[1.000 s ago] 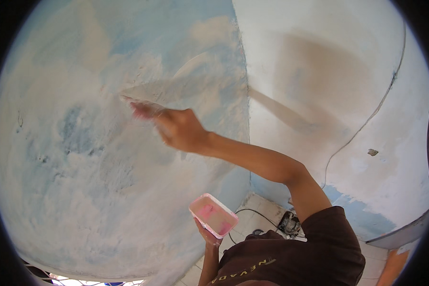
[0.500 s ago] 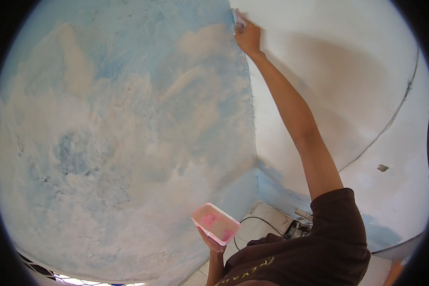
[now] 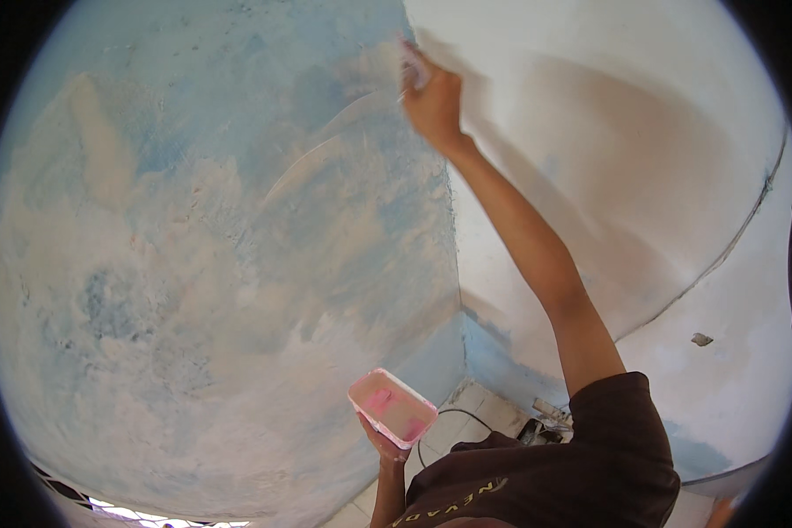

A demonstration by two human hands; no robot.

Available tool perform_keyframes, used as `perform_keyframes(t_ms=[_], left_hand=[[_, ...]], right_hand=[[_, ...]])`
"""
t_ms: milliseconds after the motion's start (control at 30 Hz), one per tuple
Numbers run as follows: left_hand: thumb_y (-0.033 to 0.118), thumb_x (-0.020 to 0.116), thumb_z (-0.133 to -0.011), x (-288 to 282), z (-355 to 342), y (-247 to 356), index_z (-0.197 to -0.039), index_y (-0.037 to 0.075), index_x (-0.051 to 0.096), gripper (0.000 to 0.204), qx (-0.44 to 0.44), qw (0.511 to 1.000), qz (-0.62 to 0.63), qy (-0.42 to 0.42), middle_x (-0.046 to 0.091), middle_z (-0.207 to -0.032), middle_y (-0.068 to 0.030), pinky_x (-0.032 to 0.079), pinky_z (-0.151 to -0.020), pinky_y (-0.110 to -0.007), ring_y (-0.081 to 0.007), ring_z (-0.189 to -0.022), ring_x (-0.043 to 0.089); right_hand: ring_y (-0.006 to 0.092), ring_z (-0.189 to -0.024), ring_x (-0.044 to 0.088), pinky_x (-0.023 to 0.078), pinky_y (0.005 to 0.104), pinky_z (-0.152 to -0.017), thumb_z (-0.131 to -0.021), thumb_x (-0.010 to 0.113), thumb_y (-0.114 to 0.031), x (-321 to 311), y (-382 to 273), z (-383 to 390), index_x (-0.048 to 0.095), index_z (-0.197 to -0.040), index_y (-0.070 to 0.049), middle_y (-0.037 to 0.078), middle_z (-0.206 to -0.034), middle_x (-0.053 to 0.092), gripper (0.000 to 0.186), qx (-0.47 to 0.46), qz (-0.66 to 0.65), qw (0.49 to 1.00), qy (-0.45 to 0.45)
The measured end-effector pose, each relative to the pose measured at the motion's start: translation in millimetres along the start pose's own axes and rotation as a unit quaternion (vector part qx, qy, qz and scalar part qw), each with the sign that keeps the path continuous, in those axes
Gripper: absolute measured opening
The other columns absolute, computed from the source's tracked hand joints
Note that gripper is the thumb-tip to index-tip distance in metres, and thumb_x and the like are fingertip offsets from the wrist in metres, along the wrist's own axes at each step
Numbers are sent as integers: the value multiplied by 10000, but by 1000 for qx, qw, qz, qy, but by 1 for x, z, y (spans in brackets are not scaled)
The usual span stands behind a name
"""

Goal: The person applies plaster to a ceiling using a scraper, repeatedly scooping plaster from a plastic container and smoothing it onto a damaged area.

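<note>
- Since a second ago, our right grip (image 3: 436, 104) has travelled from well left of the wall corner (image 3: 456, 264) up to its upper stretch; our left grip (image 3: 389, 445) has stayed almost where it was, left of the corner's foot.
- Our right grip is clenched around a small flat tool (image 3: 415, 72), blurred and pinkish, lying right by the upper part of the corner; we cannot tell whether its edge touches the plaster.
- Our left grip is grasping a rectangular tub (image 3: 354, 390) from its near left side, and we have it to the left of the corner's foot and a little lower, apart from both walls.
- Inside the tub we see a pale paste (image 3: 403, 407) with bright pink patches.
- Left of the corner spreads a mottled blue and cream wall (image 3: 194, 290), crossed by a pale curved streak (image 3: 312, 151).
- Right of the corner stands a whiter wall (image 3: 537, 114) carrying a broad shadow; farther right are a thin dark line (image 3: 737, 248) and a small rough spot (image 3: 701, 339).
- Below the corner's foot we see the tiled floor (image 3: 449, 429), a black cable (image 3: 466, 412) and, slightly right, some dark clutter (image 3: 530, 431) partly hidden by our brown shirt (image 3: 554, 475).
</note>
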State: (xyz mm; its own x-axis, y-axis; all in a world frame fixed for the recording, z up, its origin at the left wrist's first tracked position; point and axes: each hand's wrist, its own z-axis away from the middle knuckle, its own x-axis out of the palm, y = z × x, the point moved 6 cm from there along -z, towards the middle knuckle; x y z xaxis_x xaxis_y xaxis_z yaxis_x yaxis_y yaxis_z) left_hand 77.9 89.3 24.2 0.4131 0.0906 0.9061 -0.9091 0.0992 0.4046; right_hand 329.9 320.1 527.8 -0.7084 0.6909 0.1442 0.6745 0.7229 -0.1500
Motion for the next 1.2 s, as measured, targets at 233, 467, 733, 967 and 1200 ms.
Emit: perform_keyframes(t_ms=[233,467,733,967,1200], left_hand=[[711,386,-981,-8,-6,-26,-1459,179,465,720,-7,1000,13,2,562,-1371,-57,468,-1043,-547,-310,-1249,547],[720,356,-984,-2,-21,-53,-1500,177,421,752,-26,999,-16,-11,529,-1428,-71,446,-1070,-553,-318,-1296,519],[689,386,-992,-13,-15,-52,-1510,167,407,736,1,1000,15,-12,517,-1444,-69,441,-1086,-543,-312,-1309,511],[713,364,-984,-17,-23,-56,-1484,172,436,740,-24,1000,-7,-4,541,-1406,-70,462,-1051,-565,-325,-1279,533],[726,336,-984,12,-29,-66,-1496,168,421,762,-43,999,-15,-18,536,-1409,-72,465,-1044,-565,-317,-1278,531]], right_hand=[[330,-763,703,590,429,-702,-770,668,18,63,-22,46,580,-1382,-101,163,-1273,660,629,-21,-2,994,-109],[337,-810,723,593,402,-752,-846,660,-9,8,-56,87,557,-1435,-115,222,-1058,729,607,-79,-118,985,-95],[397,-715,657,514,460,-685,-869,636,-25,-28,92,25,703,-1143,33,254,-801,672,288,90,92,990,-50],[373,-825,686,545,448,-752,-822,648,24,25,-1,71,664,-1220,35,240,-877,682,398,5,-6,986,-165],[416,-743,634,504,459,-695,-875,615,-8,-24,34,12,691,-963,65,246,-848,666,137,-13,-6,999,-38]])
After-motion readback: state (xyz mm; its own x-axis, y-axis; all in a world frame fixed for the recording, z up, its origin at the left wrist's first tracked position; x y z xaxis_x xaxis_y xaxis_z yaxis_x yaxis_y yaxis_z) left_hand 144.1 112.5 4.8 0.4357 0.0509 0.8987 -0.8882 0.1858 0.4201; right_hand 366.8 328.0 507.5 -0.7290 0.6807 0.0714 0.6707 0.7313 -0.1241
